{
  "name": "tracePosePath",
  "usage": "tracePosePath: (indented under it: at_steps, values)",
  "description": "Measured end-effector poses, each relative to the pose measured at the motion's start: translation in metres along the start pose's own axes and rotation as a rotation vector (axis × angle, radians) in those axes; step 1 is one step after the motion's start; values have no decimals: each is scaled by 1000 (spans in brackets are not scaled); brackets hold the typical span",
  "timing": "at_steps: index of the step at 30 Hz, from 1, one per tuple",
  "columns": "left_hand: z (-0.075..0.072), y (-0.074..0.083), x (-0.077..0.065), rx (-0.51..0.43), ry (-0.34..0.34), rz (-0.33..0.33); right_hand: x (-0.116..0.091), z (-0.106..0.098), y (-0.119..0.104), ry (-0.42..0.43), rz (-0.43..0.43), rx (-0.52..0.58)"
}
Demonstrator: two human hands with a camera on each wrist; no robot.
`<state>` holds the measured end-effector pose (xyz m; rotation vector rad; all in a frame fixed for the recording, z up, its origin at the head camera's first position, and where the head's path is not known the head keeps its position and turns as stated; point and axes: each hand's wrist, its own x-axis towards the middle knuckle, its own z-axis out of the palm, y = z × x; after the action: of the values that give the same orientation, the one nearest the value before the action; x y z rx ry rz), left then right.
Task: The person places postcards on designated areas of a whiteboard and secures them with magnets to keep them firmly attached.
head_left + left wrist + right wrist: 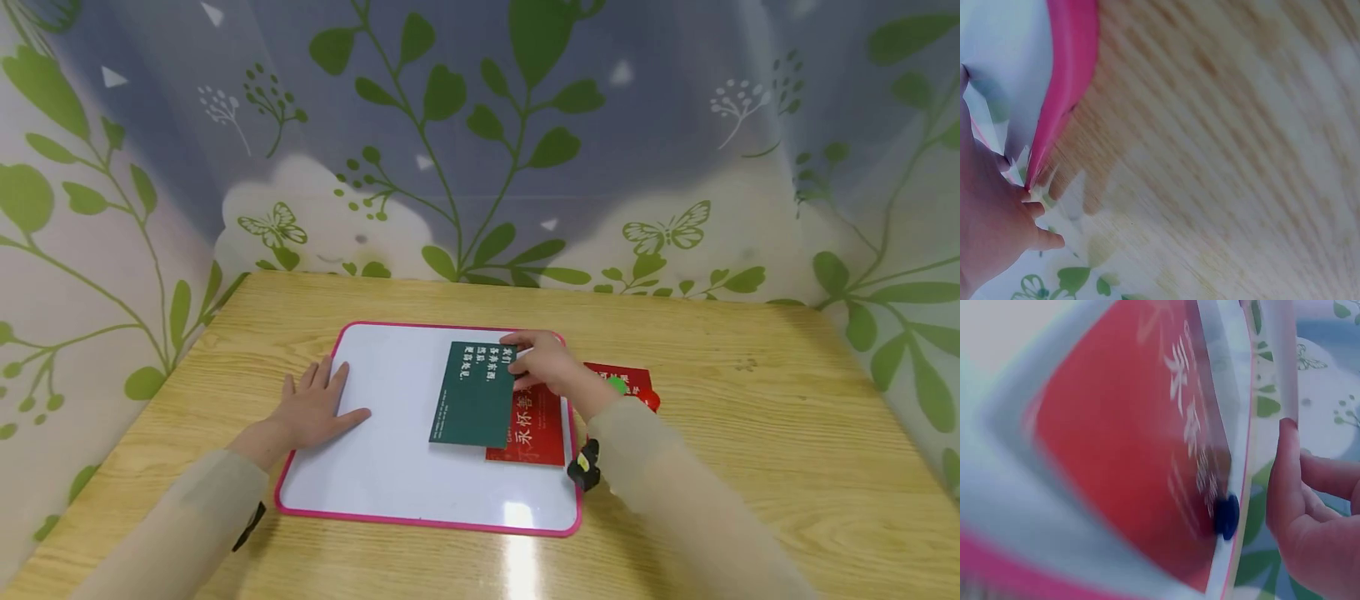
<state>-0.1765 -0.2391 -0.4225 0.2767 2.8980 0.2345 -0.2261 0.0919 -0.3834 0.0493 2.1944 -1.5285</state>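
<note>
Fingers of right hand pinch green card; splayed left hand apparently touches whiteboard.

White Chinese lettering on green and red

Right to left, the columns on the green card read 我们, 各奔东西, 然后, 更高处见; fine print along its left side is too small to read. The red card partly beneath shows 永怀善, running near to far. Another red card, farther right, has partly hidden, unreadable lettering.
</note>
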Motion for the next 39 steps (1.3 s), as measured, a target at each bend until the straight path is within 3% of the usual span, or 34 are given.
tracePosePath:
  at_steps: [9, 18, 26, 32, 39]
  values:
    - [0, -1, 0, -2, -12, -19, 14, 31, -5, 8, 3, -48]
    - [1, 1, 0, 7, -1, -28, 19, 42, -7, 21, -11, -134]
    - [-2, 2, 0, 7, -4, -37, 9, 37, -12, 99, -96, -414]
    - [-4, 14, 0, 8, 23, 29, -1, 21, -15, 147, -170, -518]
    - [-7, 46, -1, 30, 65, 179, -10, -6, -10, 162, -150, -471]
